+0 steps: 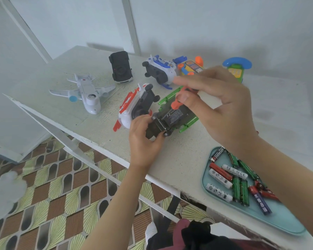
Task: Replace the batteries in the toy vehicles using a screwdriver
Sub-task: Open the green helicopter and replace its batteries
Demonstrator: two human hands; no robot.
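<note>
Green toy [175,117] lies upside down on the white surface [101,123], near its front edge. Left hand [145,139] grips the toy's near end, fingers curled round it. Right hand [219,109] pinches the orange screwdriver [177,103] between thumb and fingers, other fingers spread, tip down on the toy's black underside. Teal tray [282,224] with loose batteries [238,192] sits at right. Red toy [134,107] just left of the green one; plane [87,92], black car [120,67] and blue toy [161,69] behind.
</note>
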